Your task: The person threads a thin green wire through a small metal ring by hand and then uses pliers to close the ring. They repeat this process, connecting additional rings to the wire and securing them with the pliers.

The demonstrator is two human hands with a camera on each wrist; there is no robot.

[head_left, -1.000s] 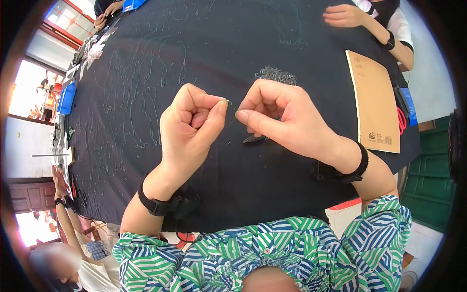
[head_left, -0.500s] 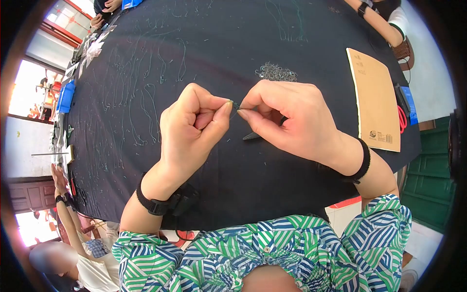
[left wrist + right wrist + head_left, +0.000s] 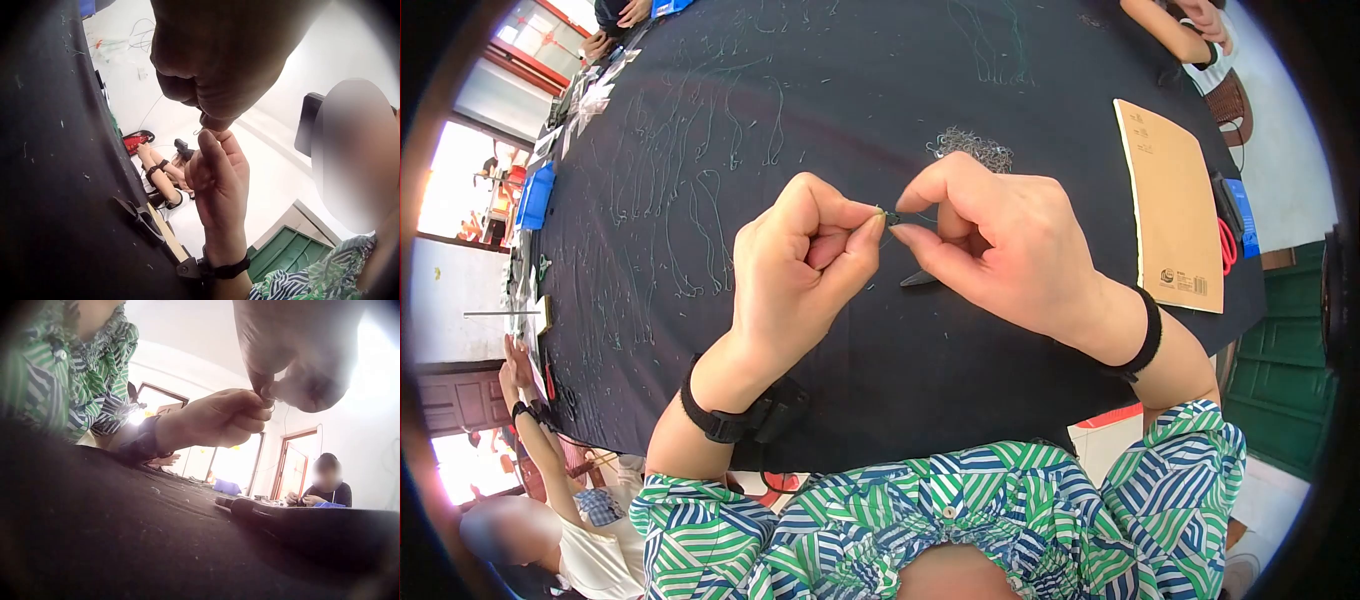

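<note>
My left hand (image 3: pixel 800 260) pinches a small fishhook (image 3: pixel 197 132) between thumb and forefinger, the other fingers curled into the palm. A thin green line (image 3: pixel 920 217) runs from the hook into my right hand (image 3: pixel 1015 255). Its thumb and forefinger are bent close to the hook, with a small gap between their tips in the head view. In the left wrist view, the fingertips of both hands meet around the hook. A pile of metal hooks (image 3: pixel 975 148) lies just beyond my right hand. Below that hand, a dark pointed tool tip (image 3: pixel 917 279) shows, the rest hidden.
Many hooks tied to green lines (image 3: pixel 700 235) lie spread over the black tablecloth (image 3: pixel 940 380) on the left. A brown notebook (image 3: pixel 1175 210) and red-handled scissors (image 3: pixel 1227 245) lie at the right. A blue bin (image 3: pixel 536 198) stands at the left edge. Other people sit around the table.
My left hand has shifted slightly right, and the two hands' fingertips have come closer together. My right thumb and forefinger have parted a little since half a second ago.
</note>
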